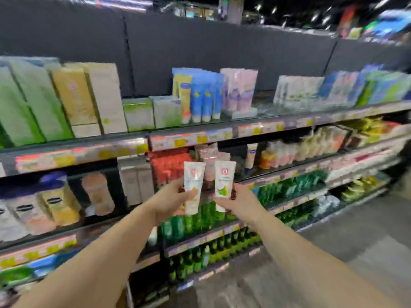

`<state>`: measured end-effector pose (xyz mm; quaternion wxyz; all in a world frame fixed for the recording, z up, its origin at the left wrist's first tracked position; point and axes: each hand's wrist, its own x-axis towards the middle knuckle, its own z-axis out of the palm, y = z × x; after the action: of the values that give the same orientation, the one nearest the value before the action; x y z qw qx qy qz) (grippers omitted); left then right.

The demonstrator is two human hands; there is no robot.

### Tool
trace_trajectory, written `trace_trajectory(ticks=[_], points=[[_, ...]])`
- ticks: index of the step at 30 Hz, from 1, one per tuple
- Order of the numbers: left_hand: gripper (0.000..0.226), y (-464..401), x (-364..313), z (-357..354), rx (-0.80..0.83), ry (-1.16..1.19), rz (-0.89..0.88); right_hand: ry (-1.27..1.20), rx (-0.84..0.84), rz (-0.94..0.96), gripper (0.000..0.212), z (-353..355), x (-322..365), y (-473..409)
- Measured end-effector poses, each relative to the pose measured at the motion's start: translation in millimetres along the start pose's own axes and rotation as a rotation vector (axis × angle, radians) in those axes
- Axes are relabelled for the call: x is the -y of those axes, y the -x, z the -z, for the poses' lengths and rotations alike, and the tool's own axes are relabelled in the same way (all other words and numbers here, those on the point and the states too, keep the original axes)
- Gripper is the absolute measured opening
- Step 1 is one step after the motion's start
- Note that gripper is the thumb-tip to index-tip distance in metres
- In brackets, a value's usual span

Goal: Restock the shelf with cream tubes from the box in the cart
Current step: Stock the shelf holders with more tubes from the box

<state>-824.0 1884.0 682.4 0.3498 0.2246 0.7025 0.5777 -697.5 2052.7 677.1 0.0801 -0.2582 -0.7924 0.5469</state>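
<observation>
Both arms reach forward toward the shelving, each hand clamped on one tube. The left hand (171,202) grips a white plastic cream tube with a red round logo and green fruit print (194,187), thumb laid across its front, cap end down. The right hand (239,204) pinches a second matching white cream tube (224,182) by its lower half, also cap down. The two tubes stand nearly upright, side by side with a narrow gap between them, held in the air in front of the second shelf from the top.

Behind the tubes on that second shelf (289,172) sit red-orange packs (169,165) and pale pink tubes (209,156); just right of these a dark open stretch of shelf shows, with one lone white tube (250,155) standing in it. The shelf's front edge carries a strip of price labels (193,138) above it. Below the hands, rows of green bottles (200,218) fill the lower shelves up to their front edges. The top shelf holds tall green and cream boxes (55,101) on the left and blue tubes (204,96) at centre. To the right, grey floor (344,252) runs open along the aisle.
</observation>
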Motion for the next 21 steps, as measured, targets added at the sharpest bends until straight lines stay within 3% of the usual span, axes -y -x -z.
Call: trace_trajectory(ticks=[9,14,21], points=[[0.03,-104.8,-106.2,-200.7,0.176,0.124,-0.103,-0.02,-0.238,0.056,0.045,254.2,-25.3,3.7],[0.018,-157.0,-148.8,-250.9,0.222,0.083,-0.17,-0.03,-0.348,0.075,0.042,323.2,-28.6,-46.5],[0.028,-280.3,-206.8,-278.3,0.18,-0.048,-0.295,-0.016,-0.397,0.15,0.03,393.7,-15.9,-152.3]])
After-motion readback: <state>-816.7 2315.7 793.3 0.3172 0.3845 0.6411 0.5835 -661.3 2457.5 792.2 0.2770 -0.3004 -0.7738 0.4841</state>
